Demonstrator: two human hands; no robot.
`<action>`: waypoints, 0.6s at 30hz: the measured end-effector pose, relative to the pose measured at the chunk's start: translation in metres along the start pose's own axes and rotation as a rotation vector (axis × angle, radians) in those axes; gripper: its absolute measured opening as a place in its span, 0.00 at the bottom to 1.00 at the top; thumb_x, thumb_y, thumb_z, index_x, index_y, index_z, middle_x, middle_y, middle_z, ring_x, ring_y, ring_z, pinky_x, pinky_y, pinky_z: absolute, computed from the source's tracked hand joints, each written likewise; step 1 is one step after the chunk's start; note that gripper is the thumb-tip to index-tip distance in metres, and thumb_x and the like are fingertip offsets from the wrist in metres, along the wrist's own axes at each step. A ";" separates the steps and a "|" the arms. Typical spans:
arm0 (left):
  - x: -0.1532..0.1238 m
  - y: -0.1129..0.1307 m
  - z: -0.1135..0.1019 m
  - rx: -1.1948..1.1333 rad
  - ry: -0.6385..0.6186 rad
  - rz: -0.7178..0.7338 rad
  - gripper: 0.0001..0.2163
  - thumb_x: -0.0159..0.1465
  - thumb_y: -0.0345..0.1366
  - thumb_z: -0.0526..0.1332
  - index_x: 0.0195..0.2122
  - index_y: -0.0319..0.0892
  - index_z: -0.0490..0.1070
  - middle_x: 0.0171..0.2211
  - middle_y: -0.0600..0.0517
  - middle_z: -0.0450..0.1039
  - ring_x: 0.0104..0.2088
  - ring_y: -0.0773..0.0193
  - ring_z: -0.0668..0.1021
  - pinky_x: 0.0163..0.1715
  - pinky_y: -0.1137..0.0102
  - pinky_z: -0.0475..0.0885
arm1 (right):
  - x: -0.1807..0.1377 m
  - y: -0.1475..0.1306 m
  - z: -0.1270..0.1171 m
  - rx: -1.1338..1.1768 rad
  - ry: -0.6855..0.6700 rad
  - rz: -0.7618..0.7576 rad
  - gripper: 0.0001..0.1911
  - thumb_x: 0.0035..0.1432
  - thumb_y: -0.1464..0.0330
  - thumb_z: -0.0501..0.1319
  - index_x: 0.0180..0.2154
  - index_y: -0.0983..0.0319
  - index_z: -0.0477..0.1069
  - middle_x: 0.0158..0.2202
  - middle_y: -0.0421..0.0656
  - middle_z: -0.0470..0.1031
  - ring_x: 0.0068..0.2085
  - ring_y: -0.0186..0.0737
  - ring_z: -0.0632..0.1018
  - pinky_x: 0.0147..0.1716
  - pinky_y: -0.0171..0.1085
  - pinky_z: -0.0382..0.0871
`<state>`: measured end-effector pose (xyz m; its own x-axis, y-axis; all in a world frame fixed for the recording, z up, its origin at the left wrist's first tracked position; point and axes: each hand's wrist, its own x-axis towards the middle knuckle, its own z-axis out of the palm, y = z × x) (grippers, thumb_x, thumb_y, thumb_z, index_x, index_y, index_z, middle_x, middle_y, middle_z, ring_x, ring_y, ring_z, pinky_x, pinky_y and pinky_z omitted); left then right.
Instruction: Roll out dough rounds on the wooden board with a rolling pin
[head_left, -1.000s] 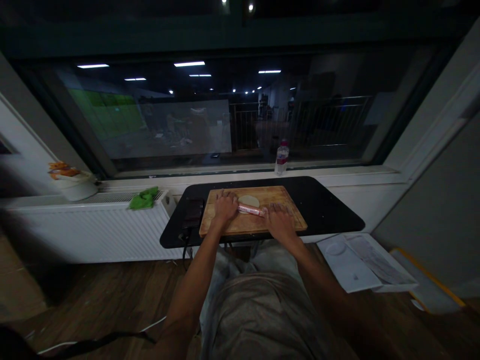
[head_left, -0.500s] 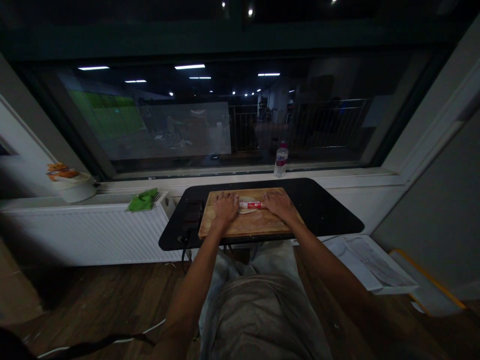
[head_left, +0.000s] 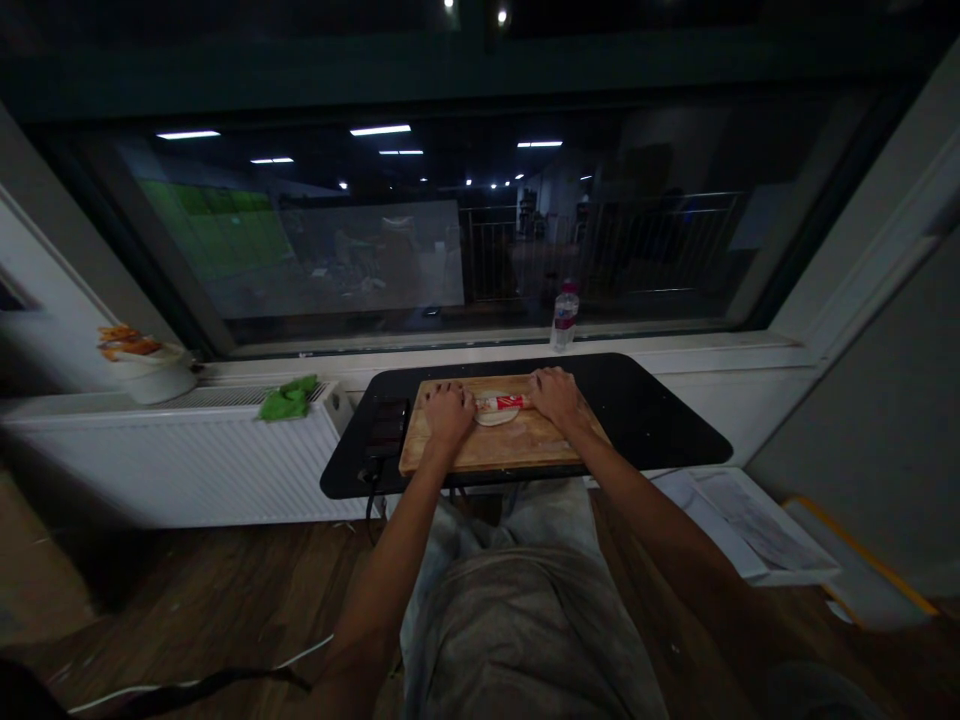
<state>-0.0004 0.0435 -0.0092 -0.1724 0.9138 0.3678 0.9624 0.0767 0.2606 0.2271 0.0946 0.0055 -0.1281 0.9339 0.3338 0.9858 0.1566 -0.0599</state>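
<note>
A rolling pin with a red and white wrapper or label lies crosswise over a flat round of dough. My left hand is curled over the pin's left end. At the other end, my right hand grips it with fingers bent, and the pin's tip is hidden under it. Both hands are over a wooden cutting board, which carries the dough. More of the dough shows on the near side of the pin than on the far side.
The board rests on a black table below a window. Dark blocks with a cable lie left of the board. On the sill stands a water bottle. A green cloth and a white bowl sit on the radiator.
The pin has rolled a little away from me across the dough, uncovering more of its near side. My fingers, stretched flatter before, are now more curled.
</note>
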 end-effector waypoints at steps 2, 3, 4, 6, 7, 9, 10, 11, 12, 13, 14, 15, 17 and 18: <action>0.001 -0.001 0.001 -0.005 -0.009 -0.092 0.21 0.80 0.40 0.51 0.59 0.38 0.82 0.63 0.34 0.82 0.67 0.38 0.76 0.65 0.48 0.70 | -0.003 -0.001 -0.003 0.022 0.016 -0.063 0.26 0.84 0.64 0.47 0.58 0.64 0.83 0.61 0.57 0.84 0.62 0.54 0.77 0.63 0.46 0.64; 0.002 -0.001 0.001 -0.005 -0.016 -0.128 0.21 0.81 0.40 0.51 0.59 0.37 0.81 0.63 0.32 0.81 0.68 0.37 0.75 0.65 0.47 0.71 | -0.004 -0.001 -0.004 0.030 0.024 -0.089 0.26 0.84 0.64 0.47 0.58 0.64 0.83 0.61 0.56 0.84 0.62 0.54 0.76 0.64 0.47 0.63; 0.002 -0.001 0.001 -0.003 -0.025 -0.150 0.22 0.81 0.41 0.51 0.60 0.36 0.81 0.64 0.31 0.80 0.68 0.35 0.75 0.64 0.45 0.71 | -0.005 -0.002 -0.005 0.033 0.032 -0.106 0.26 0.84 0.64 0.46 0.58 0.63 0.83 0.61 0.56 0.84 0.63 0.54 0.76 0.64 0.47 0.62; 0.002 0.000 0.001 0.009 -0.036 -0.161 0.23 0.82 0.42 0.50 0.62 0.36 0.80 0.65 0.29 0.79 0.69 0.34 0.74 0.65 0.43 0.71 | -0.006 -0.002 -0.007 0.028 0.042 -0.113 0.26 0.85 0.64 0.46 0.57 0.63 0.83 0.61 0.56 0.84 0.63 0.54 0.75 0.64 0.47 0.61; 0.002 0.000 0.001 0.019 -0.034 -0.160 0.23 0.82 0.42 0.49 0.63 0.36 0.79 0.66 0.28 0.78 0.69 0.33 0.74 0.65 0.43 0.72 | -0.006 -0.002 -0.007 0.022 0.041 -0.105 0.26 0.85 0.64 0.46 0.57 0.63 0.83 0.61 0.56 0.85 0.63 0.54 0.75 0.64 0.47 0.61; 0.002 0.000 0.001 0.040 -0.025 -0.148 0.24 0.82 0.42 0.48 0.65 0.35 0.78 0.68 0.27 0.75 0.70 0.34 0.73 0.64 0.43 0.72 | -0.006 -0.002 -0.006 0.008 0.025 -0.085 0.26 0.84 0.64 0.47 0.57 0.64 0.83 0.61 0.56 0.85 0.62 0.54 0.76 0.62 0.47 0.63; 0.002 0.000 0.000 0.048 -0.022 -0.136 0.25 0.82 0.41 0.47 0.65 0.34 0.78 0.69 0.27 0.74 0.71 0.34 0.72 0.64 0.44 0.73 | -0.006 -0.003 -0.006 0.002 0.013 -0.074 0.26 0.84 0.64 0.47 0.58 0.64 0.83 0.61 0.56 0.85 0.62 0.54 0.77 0.61 0.47 0.64; 0.003 -0.001 0.000 0.054 -0.023 -0.120 0.25 0.82 0.40 0.47 0.66 0.34 0.77 0.69 0.27 0.73 0.71 0.34 0.72 0.64 0.44 0.73 | -0.006 -0.003 -0.006 -0.004 0.000 -0.067 0.26 0.84 0.64 0.47 0.58 0.64 0.83 0.61 0.56 0.85 0.61 0.54 0.77 0.60 0.46 0.65; 0.003 -0.002 0.000 0.059 -0.032 -0.100 0.24 0.82 0.39 0.47 0.65 0.34 0.78 0.69 0.27 0.73 0.71 0.35 0.72 0.65 0.44 0.73 | -0.006 -0.004 -0.006 -0.012 -0.015 -0.062 0.26 0.84 0.64 0.47 0.58 0.65 0.83 0.60 0.56 0.85 0.61 0.54 0.78 0.59 0.45 0.67; 0.004 -0.004 0.000 0.063 -0.046 -0.076 0.24 0.81 0.39 0.47 0.65 0.34 0.78 0.69 0.27 0.73 0.70 0.35 0.72 0.65 0.45 0.73 | -0.006 -0.004 -0.006 -0.023 -0.029 -0.060 0.26 0.84 0.64 0.47 0.58 0.66 0.83 0.60 0.56 0.85 0.61 0.54 0.79 0.58 0.45 0.67; 0.004 -0.005 0.000 0.067 -0.063 -0.056 0.24 0.81 0.39 0.47 0.64 0.34 0.79 0.69 0.28 0.74 0.70 0.35 0.72 0.65 0.45 0.73 | -0.006 -0.005 -0.007 -0.036 -0.041 -0.060 0.27 0.84 0.64 0.47 0.58 0.66 0.84 0.59 0.57 0.86 0.61 0.54 0.79 0.57 0.44 0.68; 0.005 -0.007 0.000 0.071 -0.081 -0.035 0.24 0.81 0.39 0.47 0.64 0.34 0.80 0.69 0.28 0.74 0.70 0.36 0.73 0.66 0.45 0.72 | -0.006 -0.005 -0.008 -0.050 -0.051 -0.063 0.27 0.84 0.64 0.47 0.57 0.67 0.84 0.59 0.58 0.86 0.61 0.54 0.80 0.57 0.44 0.69; 0.006 -0.010 0.000 0.079 -0.120 0.012 0.24 0.82 0.39 0.47 0.62 0.36 0.81 0.67 0.30 0.77 0.69 0.38 0.74 0.67 0.46 0.71 | -0.006 -0.006 -0.009 -0.082 -0.074 -0.068 0.28 0.84 0.64 0.47 0.56 0.68 0.85 0.58 0.58 0.86 0.60 0.54 0.81 0.56 0.43 0.70; 0.005 -0.012 -0.001 0.088 -0.140 0.042 0.24 0.82 0.38 0.47 0.61 0.37 0.82 0.66 0.31 0.78 0.69 0.39 0.75 0.68 0.47 0.71 | -0.006 -0.005 -0.009 -0.099 -0.086 -0.075 0.28 0.84 0.64 0.47 0.55 0.68 0.85 0.58 0.58 0.86 0.59 0.54 0.82 0.56 0.43 0.70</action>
<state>-0.0128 0.0471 -0.0094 -0.1063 0.9632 0.2470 0.9839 0.0660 0.1662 0.2238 0.0851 0.0122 -0.2064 0.9454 0.2522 0.9785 0.1985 0.0565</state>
